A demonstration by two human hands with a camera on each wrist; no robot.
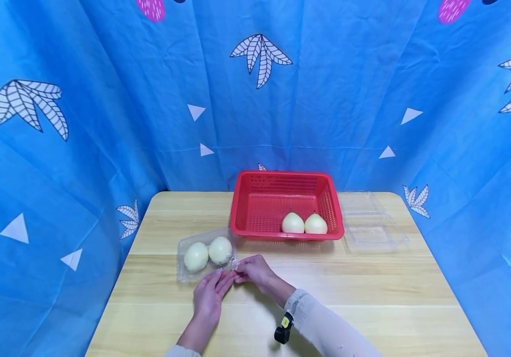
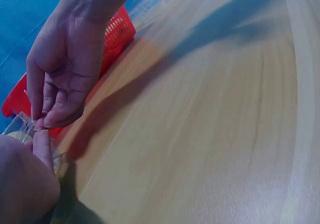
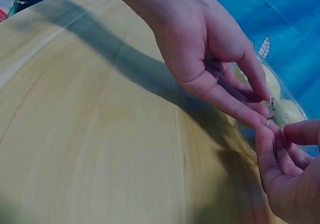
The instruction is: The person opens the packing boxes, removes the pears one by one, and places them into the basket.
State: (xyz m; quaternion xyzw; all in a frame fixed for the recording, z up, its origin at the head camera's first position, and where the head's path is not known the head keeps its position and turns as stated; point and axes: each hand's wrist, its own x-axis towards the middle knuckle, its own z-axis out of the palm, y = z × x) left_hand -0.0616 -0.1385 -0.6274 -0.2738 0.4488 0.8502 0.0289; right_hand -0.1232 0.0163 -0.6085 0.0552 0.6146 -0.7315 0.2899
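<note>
A clear plastic clamshell box point(image 1: 185, 275) lies on the left of the table with two pale pears point(image 1: 196, 257) in it. At its near right corner my left hand point(image 1: 208, 296) pinches the plastic edge between thumb and fingers. My right hand point(image 1: 255, 271) pinches the same corner from the right, its fingertips almost touching the left ones. In the left wrist view the right hand point(image 2: 67, 66) has thumb and fingertips together on the clear rim. The right wrist view shows the left hand point(image 3: 210, 58) at the box's edge, with the right hand point(image 3: 292, 171) beside it.
Behind and to the right stands a red plastic basket point(image 1: 234, 210) with two more pears point(image 1: 293, 223) in its front right corner. An opened clear plastic box point(image 1: 373, 237) lies right of the basket. Blue curtains point(image 1: 260, 119) surround the wooden table point(image 1: 349, 292).
</note>
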